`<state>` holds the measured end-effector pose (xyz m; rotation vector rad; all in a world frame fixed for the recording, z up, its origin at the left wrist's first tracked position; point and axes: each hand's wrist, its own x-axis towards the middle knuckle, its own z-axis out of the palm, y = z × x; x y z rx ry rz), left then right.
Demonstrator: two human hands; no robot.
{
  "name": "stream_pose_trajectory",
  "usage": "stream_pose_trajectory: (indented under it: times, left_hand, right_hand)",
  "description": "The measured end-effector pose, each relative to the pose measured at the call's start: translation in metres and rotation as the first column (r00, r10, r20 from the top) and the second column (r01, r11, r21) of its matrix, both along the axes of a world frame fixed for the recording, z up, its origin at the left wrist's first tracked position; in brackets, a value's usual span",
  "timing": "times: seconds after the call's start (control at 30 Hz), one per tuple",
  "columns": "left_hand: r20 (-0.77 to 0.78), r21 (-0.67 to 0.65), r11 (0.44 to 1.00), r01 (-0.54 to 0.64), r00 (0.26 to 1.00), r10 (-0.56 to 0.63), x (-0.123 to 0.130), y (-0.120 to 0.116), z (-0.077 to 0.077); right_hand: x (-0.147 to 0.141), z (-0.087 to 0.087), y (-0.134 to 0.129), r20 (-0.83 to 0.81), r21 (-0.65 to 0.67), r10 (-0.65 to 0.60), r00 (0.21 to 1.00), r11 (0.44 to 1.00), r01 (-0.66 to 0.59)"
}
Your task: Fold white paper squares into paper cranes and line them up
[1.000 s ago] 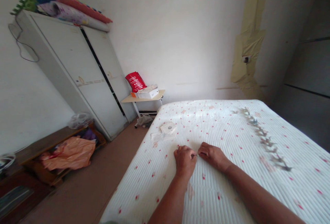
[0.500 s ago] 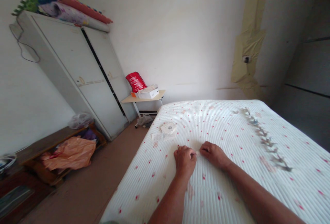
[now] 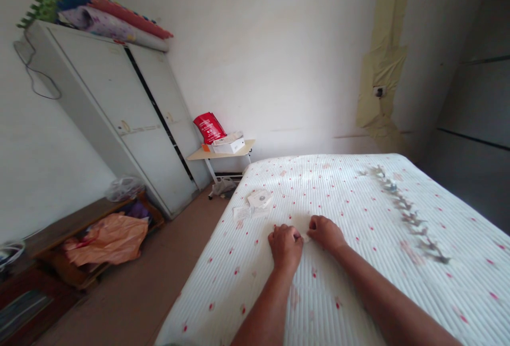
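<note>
One small pale piece (image 3: 306,237) between both hands (image 3: 286,246) (image 3: 326,233)

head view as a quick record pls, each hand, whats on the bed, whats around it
left hand: left hand, seems to pinch a small pale piece
right hand: right hand, seems to pinch it too; piece unclear
bed: patterned cover, white packet, row of small blurred items
beyond bed: small table with red bag, white box
left side: grey wardrobe
</note>
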<state>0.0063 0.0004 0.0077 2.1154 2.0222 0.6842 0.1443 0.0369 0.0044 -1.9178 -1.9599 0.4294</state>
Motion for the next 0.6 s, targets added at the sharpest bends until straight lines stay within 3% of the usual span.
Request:
stream_pose_trajectory:
  times: [0.27, 0.6]
  left_hand:
    - [0.004, -0.043, 0.999, -0.015, 1.000, 0.015, 0.000, 0.002, -0.001]
    - [0.021, -0.026, 1.000, -0.007, 1.000, 0.008, -0.001, 0.001, 0.000]
  right_hand:
    - [0.008, -0.004, -0.003, -0.155, 0.017, 0.108, 0.982, 0.994, -0.106]
    - [0.002, 0.007, -0.011, -0.077, -0.029, 0.127, 0.989, 0.991, -0.130]
